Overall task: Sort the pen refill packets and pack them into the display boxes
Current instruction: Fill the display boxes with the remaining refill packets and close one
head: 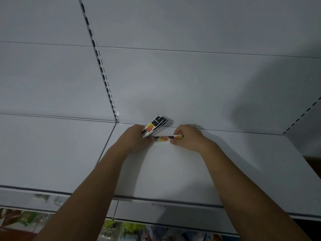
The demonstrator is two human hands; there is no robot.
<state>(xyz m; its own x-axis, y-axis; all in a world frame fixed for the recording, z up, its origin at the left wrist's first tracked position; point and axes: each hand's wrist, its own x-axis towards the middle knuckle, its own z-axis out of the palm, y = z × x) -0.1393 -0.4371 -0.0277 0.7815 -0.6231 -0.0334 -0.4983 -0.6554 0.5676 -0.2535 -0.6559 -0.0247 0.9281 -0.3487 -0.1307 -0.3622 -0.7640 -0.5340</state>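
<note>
Head view looks down on a white shelf (173,171) with both arms stretched over it. Left hand (137,138) clenches a small fan of pen refill packets (154,126), their black tops angled up and to the right, toward the back panel (191,84). Right hand (189,136) pinches one single packet (169,137) near its right end; that packet lies level between the two hands, its left end meeting the left hand's fingertips. Blurred coloured goods (26,218) show below the shelf edge.
</note>
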